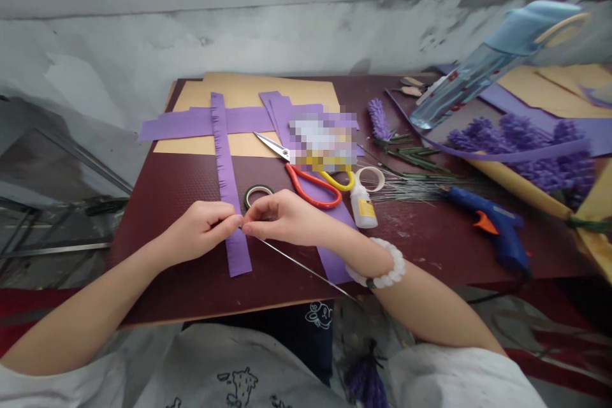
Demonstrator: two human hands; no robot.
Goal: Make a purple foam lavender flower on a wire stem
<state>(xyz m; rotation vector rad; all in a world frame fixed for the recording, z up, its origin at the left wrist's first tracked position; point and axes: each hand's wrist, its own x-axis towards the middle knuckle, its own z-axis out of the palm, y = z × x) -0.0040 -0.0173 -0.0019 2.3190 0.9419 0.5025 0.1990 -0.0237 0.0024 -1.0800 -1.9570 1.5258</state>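
Note:
A thin metal wire point(306, 266) slants from my fingertips down toward the table's front edge. My left hand point(213, 229) pinches it at its upper end, where a small dark bit shows. Right beside, my right hand point(280, 220) pinches the same end, fingertips almost touching those of the left. Both hands are over a purple paper strip point(238, 258) with a fringed edge. Just behind my right hand lies a roll of dark green tape point(258, 190), partly covered by it. Red-handled scissors point(315, 188) lie beyond, near a white glue bottle point(364, 207).
Purple strips point(182, 124) lie on tan sheets point(191, 99) at the back. To the right are a white tape ring point(377, 170), bare wires point(411, 190), a blue glue gun point(502, 229), purple flowers point(526, 140) and a tilted blue bottle point(463, 86). A wall point(268, 44) stands behind.

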